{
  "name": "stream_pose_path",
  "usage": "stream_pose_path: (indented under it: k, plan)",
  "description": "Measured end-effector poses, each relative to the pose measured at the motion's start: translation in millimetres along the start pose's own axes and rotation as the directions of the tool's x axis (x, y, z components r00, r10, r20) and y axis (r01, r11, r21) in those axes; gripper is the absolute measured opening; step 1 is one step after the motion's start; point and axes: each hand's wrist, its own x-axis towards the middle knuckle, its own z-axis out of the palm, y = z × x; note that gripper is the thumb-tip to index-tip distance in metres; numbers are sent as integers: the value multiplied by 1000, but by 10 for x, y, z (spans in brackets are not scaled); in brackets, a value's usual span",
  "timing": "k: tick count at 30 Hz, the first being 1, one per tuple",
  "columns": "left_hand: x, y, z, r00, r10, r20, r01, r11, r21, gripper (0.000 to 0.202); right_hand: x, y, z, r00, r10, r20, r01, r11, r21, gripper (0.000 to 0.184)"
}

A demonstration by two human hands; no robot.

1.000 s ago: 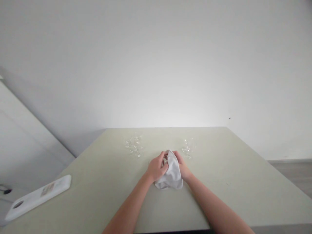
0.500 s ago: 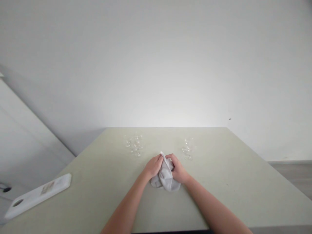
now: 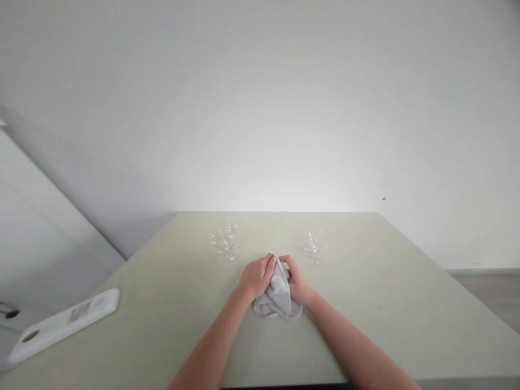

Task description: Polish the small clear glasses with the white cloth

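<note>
A crumpled light grey cloth (image 3: pixel 280 300) is bunched between my two hands near the middle of the table. My left hand (image 3: pixel 257 277) is closed on its left side, fingers pressed over the folds near the top. On the other side my right hand (image 3: pixel 298 283) curls round the cloth, thumb and fingers bent into it. Whether something is wrapped inside is hidden by the folds. Beyond the left hand stands a cluster of clear glass-like items (image 3: pixel 225 241). A smaller clear group (image 3: pixel 313 249) sits past the right hand; their exact shape is too faint to tell.
The pale green table (image 3: pixel 406 325) reaches back to a plain white wall (image 3: pixel 260 108). At its left edge lies a long white object (image 3: pixel 65 325) with a dark oval opening and a label. A white panel (image 3: pixel 40 216) leans at far left, near a dark cable end (image 3: pixel 11 313).
My left hand has shifted slightly right and over the cloth, whose folds have turned and spread differently. The right hand stays almost in place. The clear items have not moved.
</note>
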Motion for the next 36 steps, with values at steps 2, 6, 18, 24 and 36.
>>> stream_pose_path:
  k: [2,6,18,24,36]
  plan:
    - [12,-25,-23,997,-36,66,42,995,-91,61,-14,-62,-10,992,-111,65,116,989,-95,49]
    - [29,-34,-44,991,-38,131,70,967,-243,69,-17,-91,-7,980,-164,112,178,975,-130,49]
    - [7,32,-7,997,-34,71,41,993,-110,62,-19,-22,-27,998,-61,32,63,997,-54,48]
    - [30,-7,-17,986,-65,153,96,974,-203,71,-17,-53,-16,995,-70,68,75,994,-75,50]
    - [-4,34,-50,995,-38,88,41,999,-25,61,-21,-74,-40,996,-60,73,58,998,27,49]
